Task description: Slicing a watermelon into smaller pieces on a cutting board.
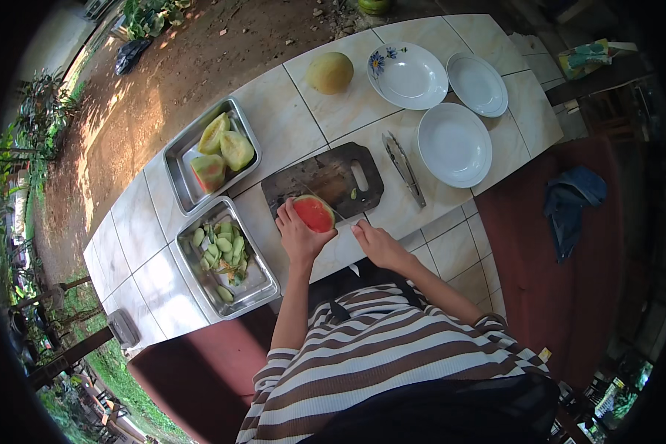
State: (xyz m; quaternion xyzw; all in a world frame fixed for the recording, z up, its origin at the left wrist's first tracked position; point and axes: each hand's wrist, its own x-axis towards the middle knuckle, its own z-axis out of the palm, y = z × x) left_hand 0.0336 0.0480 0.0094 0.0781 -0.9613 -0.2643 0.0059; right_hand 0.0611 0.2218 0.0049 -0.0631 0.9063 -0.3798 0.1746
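My left hand (301,233) grips a cut piece of watermelon (314,215) by its rind, with the red flesh facing up. The piece is over the near left part of a dark wooden cutting board (341,161). My right hand (378,243) is closed around the handle of a knife (337,213). Its thin blade lies along the right side of the watermelon; whether it has cut in is hard to tell. A small green scrap of peel (353,193) rests on the board near the handle slot.
Left are two steel trays: one (178,191) holds several fruit pieces, the nearer (266,297) green peelings. Metal tongs (404,169) lie right of the board, beside white plates (455,145). A whole yellowish melon (329,72) sits at the tiled table's (277,122) far side.
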